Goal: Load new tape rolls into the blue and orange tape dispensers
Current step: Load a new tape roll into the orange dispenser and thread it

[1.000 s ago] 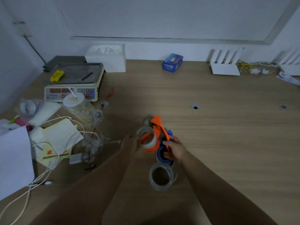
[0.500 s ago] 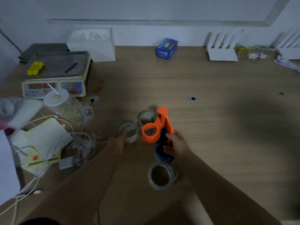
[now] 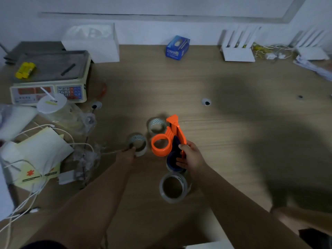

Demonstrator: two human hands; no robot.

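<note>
Setting: dim room, pale wall behind a wooden surface; clutter sits toward nine o'clock, bare wood toward three.
Orange tape dispenser: held near the middle of the view, its round hub empty and turned up toward the camera, which looks like a way to keep the hub open for a roll.
Blue tape dispenser: directly under the orange one, toward six o'clock of it, mostly hidden by the hand; whether it carries tape cannot be told.
Right hand: fingers clamped on the orange dispenser's handle, lower fingers also against the blue one, so both tools seem steadied in one grip.
Left hand: reaches toward nine o'clock of the dispensers, fingertips touching a small tape roll that stands on the surface; the fingers look curled onto its rim, though a firm grip cannot be confirmed.
Second small roll: at twelve o'clock of the orange hub, just beside the dispenser's nose, untouched.
Large clear roll: lying flat at six o'clock, near the right wrist, within easy reach.
Weighing scale: at ten o'clock, well apart from the work.
Blue box: at twelve o'clock by the wall.
Progress: the orange hub is bare, so I judge loading is not yet done.
</note>
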